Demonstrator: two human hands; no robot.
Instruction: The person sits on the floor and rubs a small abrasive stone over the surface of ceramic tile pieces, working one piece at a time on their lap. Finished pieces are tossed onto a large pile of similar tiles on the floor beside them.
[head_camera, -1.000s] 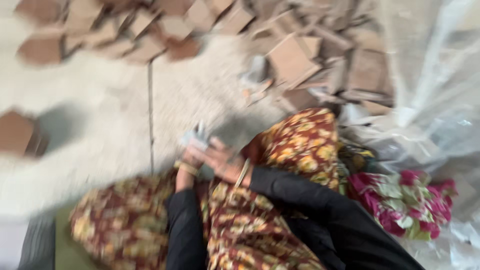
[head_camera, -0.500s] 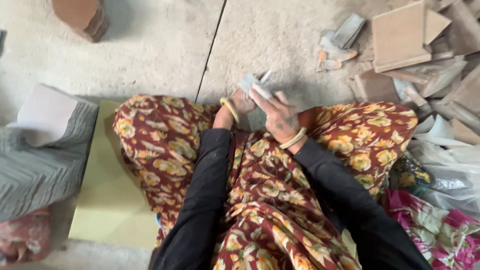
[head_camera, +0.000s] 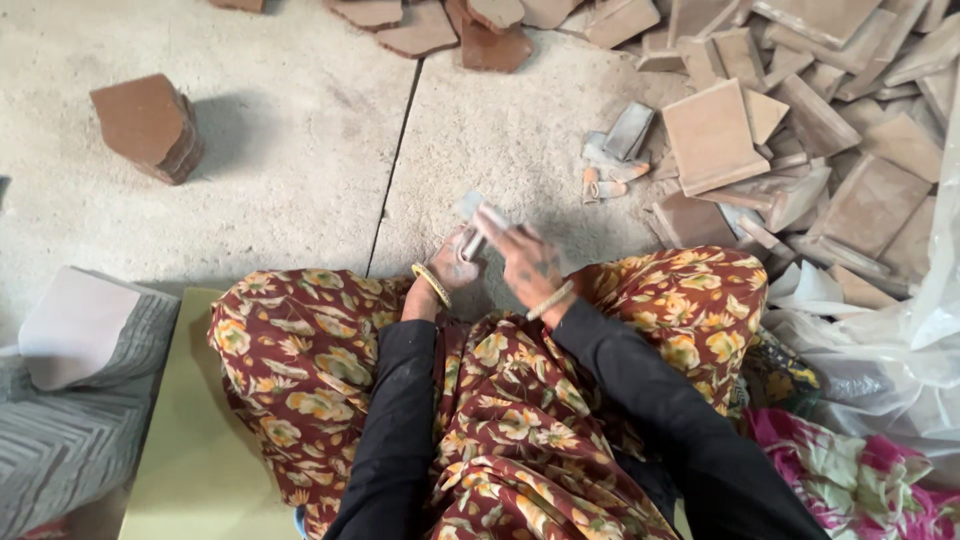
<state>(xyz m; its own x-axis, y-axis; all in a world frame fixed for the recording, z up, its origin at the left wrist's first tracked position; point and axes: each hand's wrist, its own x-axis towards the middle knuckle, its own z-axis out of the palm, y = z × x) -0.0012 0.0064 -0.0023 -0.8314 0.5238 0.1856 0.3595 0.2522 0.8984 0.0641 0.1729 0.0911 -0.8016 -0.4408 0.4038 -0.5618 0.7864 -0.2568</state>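
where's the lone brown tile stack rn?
Head view, upper left: the brown tile stack sits alone on the concrete floor, left of the floor seam and well apart from both hands.

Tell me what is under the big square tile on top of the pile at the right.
The big square tile rests tilted on other brown tile pieces, whose edges stick out around it. A darker tile lies below. Whatever sits directly beneath its middle is covered.

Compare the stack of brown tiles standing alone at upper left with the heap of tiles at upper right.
The lone stack is small and neatly piled; the heap is large and jumbled. The stack looks darker reddish brown; the heap looks paler and dustier. Both lie on the concrete floor.
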